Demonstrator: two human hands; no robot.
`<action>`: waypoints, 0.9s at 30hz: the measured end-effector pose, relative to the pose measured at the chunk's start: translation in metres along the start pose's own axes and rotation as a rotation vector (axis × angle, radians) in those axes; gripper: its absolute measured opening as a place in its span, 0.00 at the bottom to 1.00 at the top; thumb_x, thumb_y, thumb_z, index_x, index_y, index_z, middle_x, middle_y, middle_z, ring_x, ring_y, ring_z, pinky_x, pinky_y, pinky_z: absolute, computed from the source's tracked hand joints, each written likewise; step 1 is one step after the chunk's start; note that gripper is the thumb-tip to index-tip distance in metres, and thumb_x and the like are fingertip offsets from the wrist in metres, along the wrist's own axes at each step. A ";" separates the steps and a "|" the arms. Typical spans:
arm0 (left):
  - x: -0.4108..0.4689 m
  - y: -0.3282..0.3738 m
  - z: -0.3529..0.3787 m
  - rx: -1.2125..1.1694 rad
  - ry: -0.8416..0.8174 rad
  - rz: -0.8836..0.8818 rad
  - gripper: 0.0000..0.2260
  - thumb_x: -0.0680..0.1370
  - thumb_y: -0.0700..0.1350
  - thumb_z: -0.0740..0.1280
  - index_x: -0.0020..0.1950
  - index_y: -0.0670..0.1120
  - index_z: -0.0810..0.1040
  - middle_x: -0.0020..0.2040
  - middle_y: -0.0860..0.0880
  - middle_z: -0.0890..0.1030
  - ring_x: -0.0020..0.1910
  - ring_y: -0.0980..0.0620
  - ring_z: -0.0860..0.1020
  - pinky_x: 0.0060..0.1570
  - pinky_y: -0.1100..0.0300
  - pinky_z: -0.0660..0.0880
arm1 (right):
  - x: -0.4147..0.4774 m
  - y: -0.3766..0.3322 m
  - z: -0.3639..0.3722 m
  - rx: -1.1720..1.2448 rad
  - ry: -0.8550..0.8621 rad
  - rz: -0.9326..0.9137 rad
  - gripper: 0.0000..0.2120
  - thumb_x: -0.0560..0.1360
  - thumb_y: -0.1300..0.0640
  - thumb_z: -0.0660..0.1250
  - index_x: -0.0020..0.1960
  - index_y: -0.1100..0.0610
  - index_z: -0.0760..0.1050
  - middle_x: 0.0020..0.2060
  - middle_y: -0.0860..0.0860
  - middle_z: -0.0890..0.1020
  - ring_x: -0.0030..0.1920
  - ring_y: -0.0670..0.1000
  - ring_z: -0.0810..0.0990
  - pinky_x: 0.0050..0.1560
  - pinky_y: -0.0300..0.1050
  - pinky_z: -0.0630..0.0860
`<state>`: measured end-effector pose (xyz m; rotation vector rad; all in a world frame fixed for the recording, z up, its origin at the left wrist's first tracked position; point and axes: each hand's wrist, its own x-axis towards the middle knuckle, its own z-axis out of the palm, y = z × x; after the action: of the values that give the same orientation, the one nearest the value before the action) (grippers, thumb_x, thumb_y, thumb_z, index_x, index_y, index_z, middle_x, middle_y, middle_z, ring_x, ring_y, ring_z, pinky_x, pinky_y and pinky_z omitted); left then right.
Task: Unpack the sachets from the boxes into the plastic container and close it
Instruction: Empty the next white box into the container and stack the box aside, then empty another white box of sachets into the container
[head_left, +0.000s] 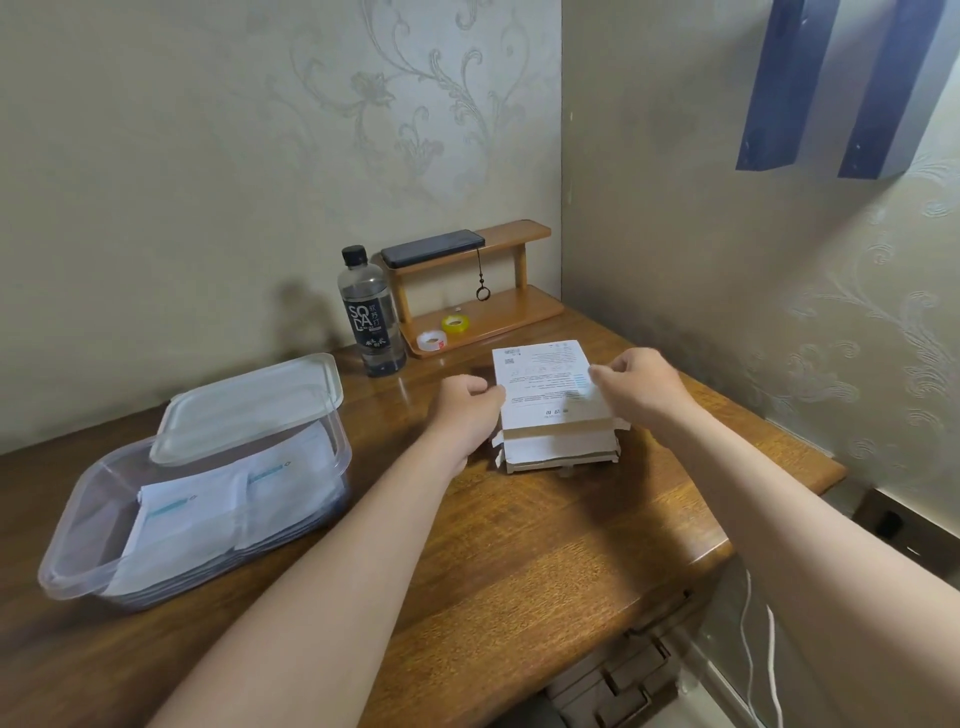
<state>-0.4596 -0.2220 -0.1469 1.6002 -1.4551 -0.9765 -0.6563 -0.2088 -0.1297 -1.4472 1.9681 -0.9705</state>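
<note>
A stack of white cardboard boxes (558, 441) lies on the wooden desk (519, 545), right of centre. My left hand (467, 410) grips the top box (545, 384) at its left edge. My right hand (639, 387) pinches the same box at its right edge. At the left stands a clear plastic container (78, 561) with several white sachets (192, 525) lying inside. Its clear lid (249, 405) rests askew over the container's far end, leaving the near part uncovered.
A dark soda bottle (370, 312) stands behind the boxes. A small wooden shelf (493, 312) in the corner carries a phone (431, 248) and two tape rolls (444, 332). The desk edge runs along the right, with a white cable (748, 649) below it.
</note>
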 end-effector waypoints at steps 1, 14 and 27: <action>-0.004 0.006 -0.007 -0.016 0.018 0.008 0.07 0.79 0.45 0.65 0.41 0.49 0.77 0.42 0.45 0.74 0.42 0.47 0.74 0.51 0.49 0.78 | -0.003 -0.008 -0.002 -0.014 0.038 -0.034 0.11 0.80 0.52 0.63 0.44 0.58 0.77 0.41 0.54 0.81 0.39 0.50 0.77 0.39 0.47 0.73; -0.081 0.010 -0.221 -0.127 0.476 0.156 0.06 0.74 0.46 0.67 0.44 0.51 0.84 0.43 0.52 0.85 0.47 0.51 0.84 0.53 0.52 0.82 | -0.102 -0.216 0.120 0.244 -0.265 -0.520 0.10 0.75 0.61 0.63 0.35 0.62 0.75 0.28 0.53 0.75 0.29 0.50 0.71 0.32 0.44 0.68; -0.188 -0.137 -0.441 0.108 0.986 -0.134 0.16 0.80 0.42 0.63 0.68 0.44 0.78 0.65 0.46 0.80 0.66 0.46 0.77 0.67 0.50 0.73 | -0.248 -0.360 0.317 0.078 -0.638 -0.694 0.07 0.74 0.59 0.62 0.43 0.61 0.78 0.33 0.51 0.77 0.39 0.53 0.75 0.43 0.46 0.75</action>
<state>-0.0155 -0.0094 -0.0720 1.8645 -0.7156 -0.0804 -0.1314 -0.1153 -0.0447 -2.1149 0.9727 -0.6901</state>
